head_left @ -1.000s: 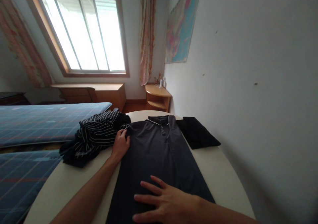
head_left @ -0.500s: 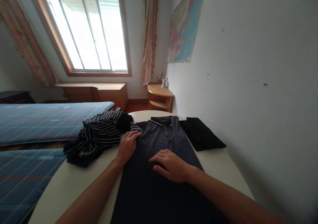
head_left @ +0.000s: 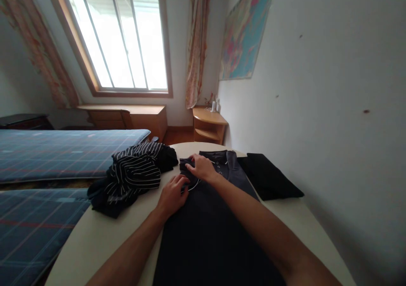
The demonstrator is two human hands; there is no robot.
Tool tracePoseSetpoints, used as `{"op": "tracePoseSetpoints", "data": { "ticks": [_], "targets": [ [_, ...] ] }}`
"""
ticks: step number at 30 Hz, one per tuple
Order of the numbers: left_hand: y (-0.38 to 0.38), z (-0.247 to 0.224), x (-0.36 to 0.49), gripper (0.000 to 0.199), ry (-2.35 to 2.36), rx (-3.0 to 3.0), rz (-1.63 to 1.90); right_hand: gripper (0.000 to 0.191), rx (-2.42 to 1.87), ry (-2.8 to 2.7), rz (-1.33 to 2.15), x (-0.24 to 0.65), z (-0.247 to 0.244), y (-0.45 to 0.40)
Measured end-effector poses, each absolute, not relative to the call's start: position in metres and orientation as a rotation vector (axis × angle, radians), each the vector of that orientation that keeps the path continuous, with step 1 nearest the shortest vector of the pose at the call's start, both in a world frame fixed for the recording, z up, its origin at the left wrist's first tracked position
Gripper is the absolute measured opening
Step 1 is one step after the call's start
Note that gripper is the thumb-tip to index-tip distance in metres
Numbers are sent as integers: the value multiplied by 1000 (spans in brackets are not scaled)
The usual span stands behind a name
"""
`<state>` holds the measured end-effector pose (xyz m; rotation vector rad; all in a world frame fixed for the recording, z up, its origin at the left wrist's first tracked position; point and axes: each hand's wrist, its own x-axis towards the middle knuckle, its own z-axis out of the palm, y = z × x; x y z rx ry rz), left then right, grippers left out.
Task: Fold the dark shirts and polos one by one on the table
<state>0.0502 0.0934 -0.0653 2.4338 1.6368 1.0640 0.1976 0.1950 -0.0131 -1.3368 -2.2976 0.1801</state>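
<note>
A dark polo shirt (head_left: 206, 231) lies lengthwise before me, collar at the far end and its lower part out of view at the bottom. Its left sleeve is turned inward, the white-edged cuff lying on the body of the shirt. My left hand (head_left: 173, 195) has curled fingers closed on this sleeve near the cuff. Over the left shoulder of the shirt, beside the collar, rests my right hand (head_left: 203, 167), thumb and fingers apart and partly hiding the fold. The button placket shows just right of that hand.
The shirt is on a round pale table (head_left: 76, 252). A heap of black-and-white striped and dark clothes (head_left: 135, 174) sits at the left edge. To the right lies a folded black garment (head_left: 269, 178), near the wall (head_left: 349, 159). Blue plaid mattresses (head_left: 57, 157) are left of the table.
The left sleeve, earlier lying outward, is now folded in over the shirt. My right hand has moved from mid-shirt up to the shoulder. My left hand has come slightly inward with the sleeve.
</note>
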Motion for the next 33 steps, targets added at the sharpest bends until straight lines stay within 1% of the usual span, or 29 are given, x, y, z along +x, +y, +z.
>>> {"op": "tracePoseSetpoints", "data": {
  "ticks": [4,6,7,10,12,15,18,24,28,31,33],
  "targets": [
    [97,-70,49,15,1674,2417,975,49,-1373,-2353,81,162,-15,209],
    [97,-70,49,15,1665,2420,948,51,-1417,-2382,53,150,-16,214],
    [97,-70,49,15,1665,2421,939,47,-1437,-2399,38,146,-17,217],
    [96,-69,49,15,1684,2415,918,26,-1509,-2411,42,144,-17,224],
    [96,-69,49,16,1689,2407,923,20,-1556,-2370,132,150,-16,228],
    [95,-68,49,17,1696,2379,962,25,-1609,-2299,257,166,-14,233],
    [96,-68,49,19,1742,2341,1018,29,-1679,-2280,306,185,-12,237],
    [102,-66,51,28,1815,2367,1200,24,-1869,-2315,344,211,-11,241],
    [104,-70,53,36,1719,2399,1086,31,-1832,-2323,226,203,-9,242],
    [105,-73,53,33,1684,2410,1015,38,-1708,-2378,44,189,-8,241],
    [104,-73,53,31,1676,2411,995,42,-1698,-2409,15,179,-9,241]
  ]
}}
